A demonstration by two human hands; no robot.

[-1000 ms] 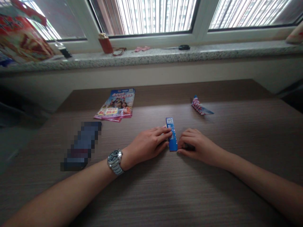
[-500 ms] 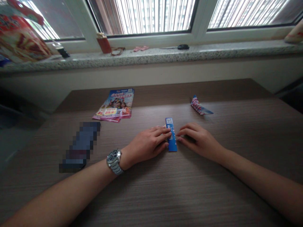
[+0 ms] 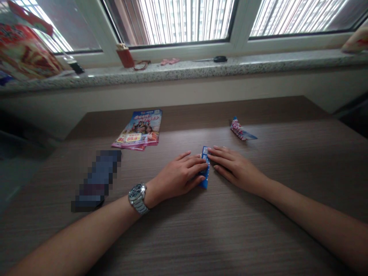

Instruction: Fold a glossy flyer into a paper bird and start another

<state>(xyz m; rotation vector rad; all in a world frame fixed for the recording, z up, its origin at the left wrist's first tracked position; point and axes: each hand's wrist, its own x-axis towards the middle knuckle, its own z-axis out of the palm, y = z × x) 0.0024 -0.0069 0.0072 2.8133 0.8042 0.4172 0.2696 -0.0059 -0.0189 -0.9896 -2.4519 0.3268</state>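
Note:
On the wooden table lies a narrow blue folded flyer (image 3: pixel 204 183) with a QR code at its far end. My left hand (image 3: pixel 184 174), wearing a metal watch (image 3: pixel 138 198), rests on it from the left with fingers stretched and lying flat. Those fingers hide part of its left side. From the right, my right hand (image 3: pixel 236 165) has its extended fingertips at the strip's edge near the QR code. Its thumb lies beside the strip, on the table side. Neither hand is wrapped around anything.
A stack of flyers (image 3: pixel 140 128) lies at the back left, with a blurred-out dark object (image 3: pixel 99 178) nearer to me. Back right sits a folded paper piece (image 3: pixel 240 130). The granite windowsill (image 3: pixel 184 71) holds a red lighter-shaped item (image 3: pixel 125 57) and a black-handled tool (image 3: pixel 220 59).
The flyer strip has turned slightly and shifted left. My right hand has moved left, so its fingertips now reach the strip's far right edge. My left hand has hardly moved.

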